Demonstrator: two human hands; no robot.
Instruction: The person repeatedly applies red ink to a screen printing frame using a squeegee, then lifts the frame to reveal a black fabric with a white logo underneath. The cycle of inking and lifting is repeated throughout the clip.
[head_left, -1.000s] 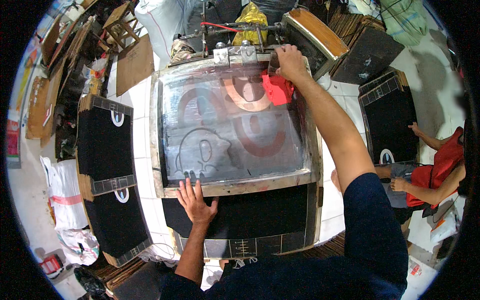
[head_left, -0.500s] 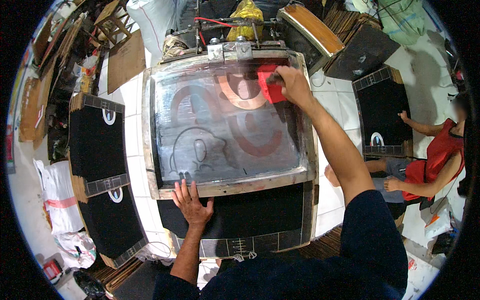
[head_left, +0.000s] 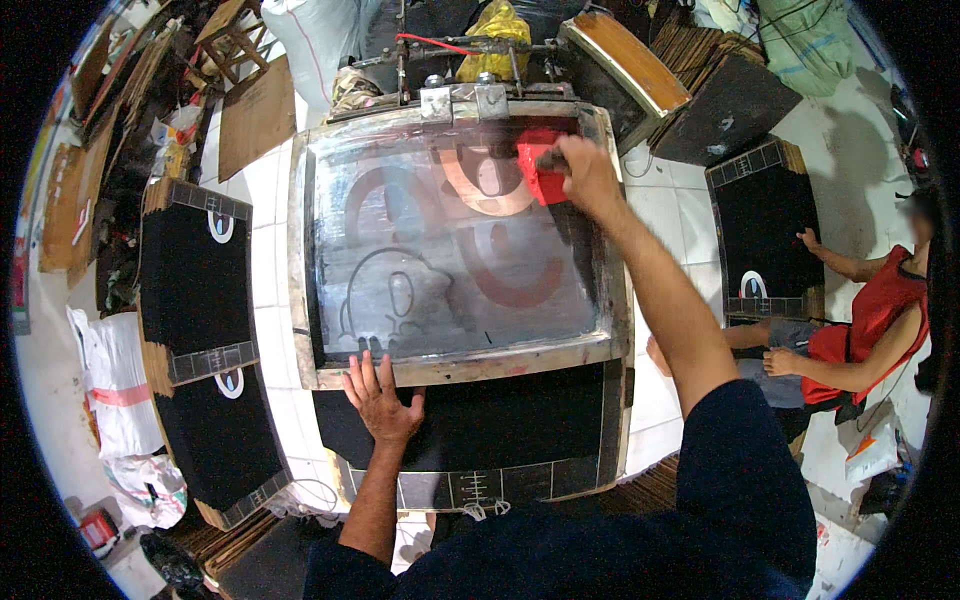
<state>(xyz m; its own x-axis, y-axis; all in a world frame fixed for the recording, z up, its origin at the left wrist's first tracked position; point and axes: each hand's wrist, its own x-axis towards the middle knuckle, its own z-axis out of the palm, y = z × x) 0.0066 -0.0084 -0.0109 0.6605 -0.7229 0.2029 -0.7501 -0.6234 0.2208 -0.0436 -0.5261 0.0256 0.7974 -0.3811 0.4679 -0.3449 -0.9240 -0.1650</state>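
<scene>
A wood-edged printing screen (head_left: 400,300) with a greyish mesh and curved, eye-like designs lies in front of me, above a black board (head_left: 480,430). At its far right corner, my right hand (head_left: 592,178) is closed around the dark grip of a red squeegee (head_left: 541,172), which rests on or just over the mesh. The squeegee's lower edge cannot be made out clearly. My left hand (head_left: 385,408) is spread open, its fingertips on the screen's near wooden edge, left of the middle. Metal clamps (head_left: 491,102) hold the screen's far edge.
Black boards with printed eye shapes lie on stacks to the left (head_left: 195,280) and right (head_left: 770,220). A person in a red top (head_left: 880,310) sits at the right, one hand at the right stack. A yellow bag (head_left: 497,42) hangs behind the clamps.
The view has shifted slightly. My right hand and the red squeegee stay at the far right corner of the screen, and my left hand stays on its near edge.
</scene>
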